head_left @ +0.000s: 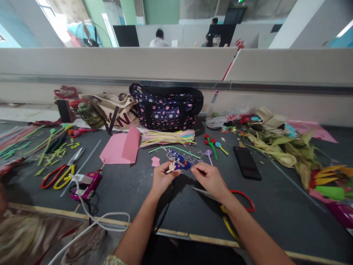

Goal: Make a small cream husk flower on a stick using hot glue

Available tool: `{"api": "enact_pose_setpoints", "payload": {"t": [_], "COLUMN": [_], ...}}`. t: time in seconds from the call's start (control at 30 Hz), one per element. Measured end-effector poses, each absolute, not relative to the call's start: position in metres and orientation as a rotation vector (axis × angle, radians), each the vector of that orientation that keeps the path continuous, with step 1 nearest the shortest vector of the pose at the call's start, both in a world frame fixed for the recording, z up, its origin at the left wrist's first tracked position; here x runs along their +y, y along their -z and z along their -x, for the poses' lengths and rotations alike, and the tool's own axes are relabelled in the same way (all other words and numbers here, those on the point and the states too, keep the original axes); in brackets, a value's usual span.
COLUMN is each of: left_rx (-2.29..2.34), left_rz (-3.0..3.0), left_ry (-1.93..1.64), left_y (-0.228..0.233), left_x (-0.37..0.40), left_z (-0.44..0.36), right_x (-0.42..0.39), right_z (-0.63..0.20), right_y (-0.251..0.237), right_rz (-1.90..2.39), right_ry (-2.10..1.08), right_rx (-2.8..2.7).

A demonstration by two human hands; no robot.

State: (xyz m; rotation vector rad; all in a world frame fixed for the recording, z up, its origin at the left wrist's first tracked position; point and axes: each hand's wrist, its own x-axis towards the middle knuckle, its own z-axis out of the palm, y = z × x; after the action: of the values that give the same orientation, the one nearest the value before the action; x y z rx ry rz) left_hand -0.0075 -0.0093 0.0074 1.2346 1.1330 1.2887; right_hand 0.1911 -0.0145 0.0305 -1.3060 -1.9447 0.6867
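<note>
My left hand (163,179) pinches a small cream-coloured piece (171,167) in front of me. Right behind it lies a blue device (184,164) with a lit red dot, whitish scraps around it and a black cord (167,206) running to the table edge. Close to the device's right end, the fingers of my right hand (211,179) are pressed together; whatever they hold is too small to name. Partly under my right forearm are scissors (245,197) with red and yellow handles. A small pink paper piece (155,161) lies left of the device.
Pipe cleaners (168,138) lie bundled before a patterned bag (165,108). Pink paper (120,149), other scissors (63,176) and a magenta device (87,187) are left. Right are pipe-cleaner flowers (211,143), a phone (247,163) and dried husks (284,154). Someone's arm (3,200) shows far left.
</note>
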Motion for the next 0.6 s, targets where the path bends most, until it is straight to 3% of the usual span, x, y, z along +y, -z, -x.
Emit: {"api": "enact_pose_setpoints", "payload": {"t": [0.13, 0.2, 0.6], "left_rx": [1.147, 1.150, 1.107], "left_rz": [-1.236, -1.239, -1.250], "left_ry": [-1.281, -1.271, -1.258], "left_y": [-0.007, -0.007, -0.005], "left_x": [-0.009, -0.010, -0.012], "left_z": [0.008, 0.008, 0.008], "right_x": [-0.021, -0.022, -0.005], "right_z": [-0.188, -0.188, -0.200], "right_y": [-0.025, -0.023, -0.032], "right_rz": [1.213, 1.194, 1.300], "right_ry": [-0.276, -0.242, -1.475], "right_rx": [-2.075, -2.084, -1.610]}}
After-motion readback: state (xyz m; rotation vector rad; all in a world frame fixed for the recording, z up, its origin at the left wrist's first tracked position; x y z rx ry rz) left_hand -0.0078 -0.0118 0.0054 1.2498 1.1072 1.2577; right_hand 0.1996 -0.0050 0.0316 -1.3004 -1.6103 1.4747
